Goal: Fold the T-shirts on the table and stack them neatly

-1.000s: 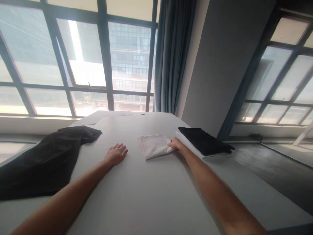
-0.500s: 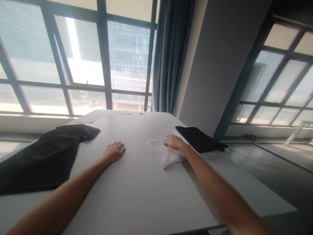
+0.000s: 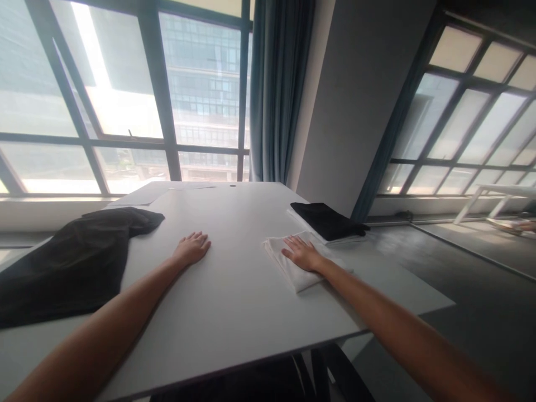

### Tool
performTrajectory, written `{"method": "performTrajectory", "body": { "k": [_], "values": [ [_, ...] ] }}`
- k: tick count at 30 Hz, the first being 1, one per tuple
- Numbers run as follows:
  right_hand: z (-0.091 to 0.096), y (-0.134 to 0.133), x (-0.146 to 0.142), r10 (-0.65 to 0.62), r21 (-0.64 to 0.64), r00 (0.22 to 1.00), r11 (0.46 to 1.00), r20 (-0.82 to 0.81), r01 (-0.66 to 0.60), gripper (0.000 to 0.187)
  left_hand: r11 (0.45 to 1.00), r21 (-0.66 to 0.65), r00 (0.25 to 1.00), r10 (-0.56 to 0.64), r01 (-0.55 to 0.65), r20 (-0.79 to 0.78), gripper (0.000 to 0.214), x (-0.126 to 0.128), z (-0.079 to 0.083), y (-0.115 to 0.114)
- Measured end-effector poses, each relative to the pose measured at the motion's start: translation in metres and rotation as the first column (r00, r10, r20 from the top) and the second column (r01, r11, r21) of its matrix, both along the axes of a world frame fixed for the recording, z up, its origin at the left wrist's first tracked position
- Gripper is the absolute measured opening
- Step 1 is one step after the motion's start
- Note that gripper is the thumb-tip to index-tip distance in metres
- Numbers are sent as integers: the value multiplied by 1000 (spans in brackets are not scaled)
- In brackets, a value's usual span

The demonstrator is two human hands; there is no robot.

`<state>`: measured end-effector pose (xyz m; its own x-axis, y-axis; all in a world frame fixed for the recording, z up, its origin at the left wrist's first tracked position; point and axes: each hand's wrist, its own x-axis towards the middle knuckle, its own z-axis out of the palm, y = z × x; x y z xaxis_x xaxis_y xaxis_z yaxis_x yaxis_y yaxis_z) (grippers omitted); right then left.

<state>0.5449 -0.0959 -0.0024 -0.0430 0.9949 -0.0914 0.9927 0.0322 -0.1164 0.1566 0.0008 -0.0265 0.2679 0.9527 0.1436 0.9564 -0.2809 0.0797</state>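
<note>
My left hand (image 3: 192,248) lies flat on the white table (image 3: 226,301), fingers stretched out, with nothing in it. On the right, my right hand (image 3: 302,254) rests palm down and fingers spread on a folded white cloth (image 3: 293,279), which looks like a garment. Just beyond that cloth lies a folded black garment (image 3: 329,220) with something white under it, near the table's right edge. To the left of my left hand a dark, crumpled garment (image 3: 84,257) is spread toward the table's left side.
Sheets of paper (image 3: 136,196) lie at the table's far left. Windows and a blue-grey curtain (image 3: 272,95) stand behind it, beside a grey pillar (image 3: 355,100). A dark chair (image 3: 335,368) is under the near edge, and another white table (image 3: 498,192) stands far right.
My right hand has slid a little toward me over the white cloth, its fingers now flatter and more spread. The cloth sits slightly farther right. The whole view has turned rightward.
</note>
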Motion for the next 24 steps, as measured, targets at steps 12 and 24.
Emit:
{"method": "performTrajectory", "body": {
  "k": [12, 24],
  "values": [
    [-15, -80, 149, -78, 113, 997, 991, 25, 75, 71, 1000, -11, 1000, 0, 0, 30, 52, -2, -1, -4],
    [-4, -51, 230, -87, 253, 996, 964, 24, 78, 69, 1000, 31, 998, -8, 6, 68, 54, -5, -3, 2]
  ]
}}
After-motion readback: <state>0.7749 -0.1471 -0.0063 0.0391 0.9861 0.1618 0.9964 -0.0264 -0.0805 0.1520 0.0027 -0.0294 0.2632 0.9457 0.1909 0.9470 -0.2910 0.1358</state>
